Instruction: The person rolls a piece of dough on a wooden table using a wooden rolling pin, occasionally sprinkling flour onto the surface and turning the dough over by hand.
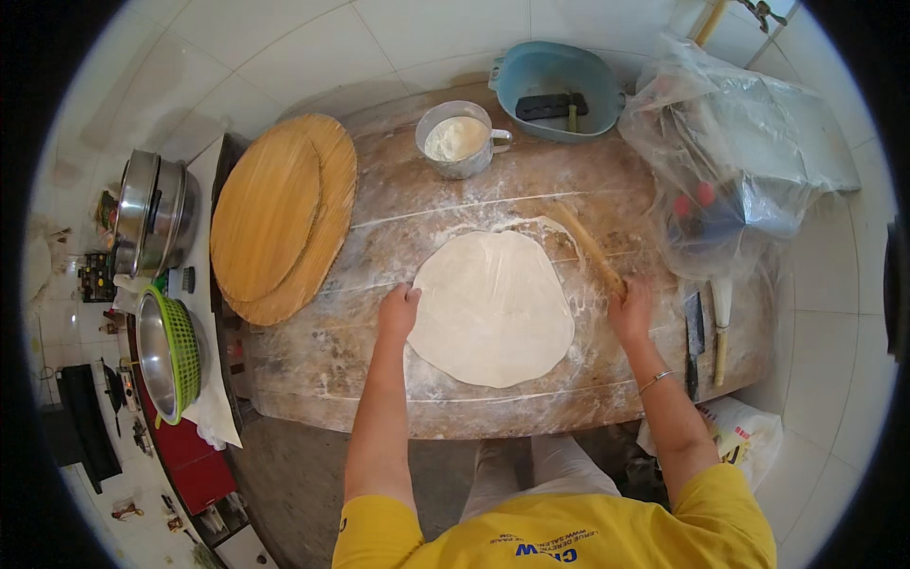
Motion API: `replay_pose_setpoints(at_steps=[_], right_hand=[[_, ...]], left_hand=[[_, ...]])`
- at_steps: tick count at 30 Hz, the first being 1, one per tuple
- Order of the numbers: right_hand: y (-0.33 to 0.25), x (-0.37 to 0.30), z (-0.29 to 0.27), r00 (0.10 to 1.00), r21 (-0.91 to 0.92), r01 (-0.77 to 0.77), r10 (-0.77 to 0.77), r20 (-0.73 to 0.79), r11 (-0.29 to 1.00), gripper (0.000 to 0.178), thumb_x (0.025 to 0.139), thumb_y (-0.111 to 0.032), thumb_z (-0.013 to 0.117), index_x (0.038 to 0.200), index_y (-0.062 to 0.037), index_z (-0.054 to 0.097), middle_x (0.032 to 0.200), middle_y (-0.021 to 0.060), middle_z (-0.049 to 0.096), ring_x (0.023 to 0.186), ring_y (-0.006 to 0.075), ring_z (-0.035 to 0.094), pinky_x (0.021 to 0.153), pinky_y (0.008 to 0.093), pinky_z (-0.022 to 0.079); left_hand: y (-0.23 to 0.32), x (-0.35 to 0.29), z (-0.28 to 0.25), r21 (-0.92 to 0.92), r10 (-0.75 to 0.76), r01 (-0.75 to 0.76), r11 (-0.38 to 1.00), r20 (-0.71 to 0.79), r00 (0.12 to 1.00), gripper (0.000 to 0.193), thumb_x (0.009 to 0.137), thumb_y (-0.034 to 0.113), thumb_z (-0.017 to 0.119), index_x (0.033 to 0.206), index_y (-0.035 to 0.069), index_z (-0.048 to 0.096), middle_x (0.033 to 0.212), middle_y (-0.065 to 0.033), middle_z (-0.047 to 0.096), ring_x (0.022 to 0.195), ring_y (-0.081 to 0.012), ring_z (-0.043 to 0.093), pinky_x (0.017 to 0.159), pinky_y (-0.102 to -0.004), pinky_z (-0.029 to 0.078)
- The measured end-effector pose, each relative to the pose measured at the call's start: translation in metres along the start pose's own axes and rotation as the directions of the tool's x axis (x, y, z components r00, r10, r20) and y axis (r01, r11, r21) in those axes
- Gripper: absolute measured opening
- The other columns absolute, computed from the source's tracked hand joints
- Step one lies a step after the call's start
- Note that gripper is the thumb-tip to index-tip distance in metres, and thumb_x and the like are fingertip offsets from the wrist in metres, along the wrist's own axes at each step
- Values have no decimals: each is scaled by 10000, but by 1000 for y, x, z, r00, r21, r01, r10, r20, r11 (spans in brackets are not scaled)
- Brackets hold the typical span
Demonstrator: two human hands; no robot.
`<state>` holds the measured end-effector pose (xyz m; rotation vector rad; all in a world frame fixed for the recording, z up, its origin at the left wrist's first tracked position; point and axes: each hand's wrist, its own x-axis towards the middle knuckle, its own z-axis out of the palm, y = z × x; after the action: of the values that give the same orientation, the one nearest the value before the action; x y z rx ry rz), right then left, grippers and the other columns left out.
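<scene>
A wide, roughly round sheet of rolled dough (493, 311) lies flat on the floured wooden table (322, 365). My left hand (398, 311) is at its left edge, fingers closed, with the thumb at the rim of the dough. To the right of the sheet, my right hand (629, 308) grips the near end of a wooden rolling pin (590, 248). The pin slants away toward the far left, beside the dough. Loose flour streaks the wood around the sheet's upper edge.
Behind the dough stand a cup of flour (457, 142) and a blue basin (555, 81) with dark items inside. Round wooden boards (270, 213) lie at the left. A knife (694, 341), a brush (721, 318) and a plastic-covered pile (739, 152) occupy the right side.
</scene>
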<state>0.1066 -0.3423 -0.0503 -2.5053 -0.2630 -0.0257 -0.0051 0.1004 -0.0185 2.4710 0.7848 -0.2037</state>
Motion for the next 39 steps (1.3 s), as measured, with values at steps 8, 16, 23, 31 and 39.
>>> replay_pose_setpoints(at_steps=[8, 16, 23, 31, 39], right_hand=[[-82, -60, 18, 944, 40, 313, -315, 97, 949, 462, 718, -54, 690, 1152, -53, 532, 1233, 214, 540, 1171, 436, 488, 1008, 513, 387], [-115, -95, 29, 837, 55, 446, -438, 328, 893, 514, 805, -182, 672, 1290, -95, 526, 1402, 151, 476, 1295, 371, 436, 1098, 492, 328], [-134, -60, 37, 921, -169, 354, -313, 231, 920, 635, 888, -397, 572, 1443, -133, 413, 1494, 146, 387, 1331, 359, 402, 1131, 551, 227], [-127, 27, 67, 989, -229, 132, -112, 100, 964, 684, 887, -395, 553, 1478, -120, 346, 1520, 188, 318, 1354, 386, 351, 1129, 577, 188], [-117, 44, 72, 989, -212, 122, -136, -54, 970, 674, 904, -382, 542, 1474, -85, 338, 1501, 224, 340, 1369, 401, 324, 1143, 543, 190]], left_hand=[[-51, -119, 34, -308, -47, 27, 951, -57, 997, 262, 909, 187, 588, 1066, -22, 577, 964, -260, 631, 938, -424, 609, 812, -456, 471], [-11, -142, 23, 108, 395, -380, 919, -201, 897, 547, 864, 192, 627, 1360, 24, 470, 1421, -211, 432, 1354, -365, 364, 1102, -495, 277], [39, -65, 59, 292, 458, -430, 854, -30, 889, 721, 876, 385, 570, 1475, 55, 343, 1533, -194, 301, 1437, -347, 249, 1165, -496, 176], [87, 10, 51, 350, 437, -364, 863, -158, 885, 695, 903, 443, 544, 1502, 164, 327, 1539, -195, 289, 1444, -357, 226, 1153, -538, 171], [94, 29, 56, 260, 336, -284, 923, -186, 923, 699, 915, 428, 545, 1505, 135, 310, 1543, -200, 272, 1450, -364, 198, 1156, -526, 180]])
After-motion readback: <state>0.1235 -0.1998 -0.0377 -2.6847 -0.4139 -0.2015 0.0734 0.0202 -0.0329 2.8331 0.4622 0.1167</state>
